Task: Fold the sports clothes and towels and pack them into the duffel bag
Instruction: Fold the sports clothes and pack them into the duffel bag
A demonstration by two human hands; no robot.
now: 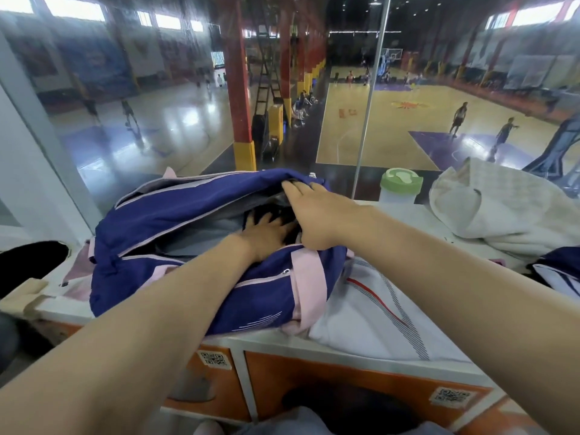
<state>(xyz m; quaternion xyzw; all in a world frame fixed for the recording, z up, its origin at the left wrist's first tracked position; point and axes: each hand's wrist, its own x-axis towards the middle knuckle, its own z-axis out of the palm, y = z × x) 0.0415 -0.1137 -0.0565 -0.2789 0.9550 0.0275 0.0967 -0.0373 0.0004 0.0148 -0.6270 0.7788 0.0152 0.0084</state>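
Dark garment [31, 262]: lies at the far left of the counter, apart from the bag, seemingly not yet packed.
Duffel bag [175, 221]: blue with pink trim, on the white counter top [405, 211] against the glass, its mouth facing up so both hands can reach in.
Left hand [266, 230]: inside the opening, fingers spread flat on a dark item [284, 215] — pressing it down, it seems, not gripping; whether that is folded cloth I cannot tell.
Right hand [314, 208]: fingers laid over the bag's far flap, apparently pushing it back to keep the mouth wide; fingertips reach the rim, and whether they hook it is not clear.
White shirt [376, 312]: striped, spread just beside the bag, partly under its end, near the counter's front edge — easy to reach.
Bottle [400, 186]: green lid, stands by the glass between bag and towel.
Towel [502, 208]: heaped unfolded at the right.
Room: glass close behind limits the bag; free working space looks tight between bag and towel.
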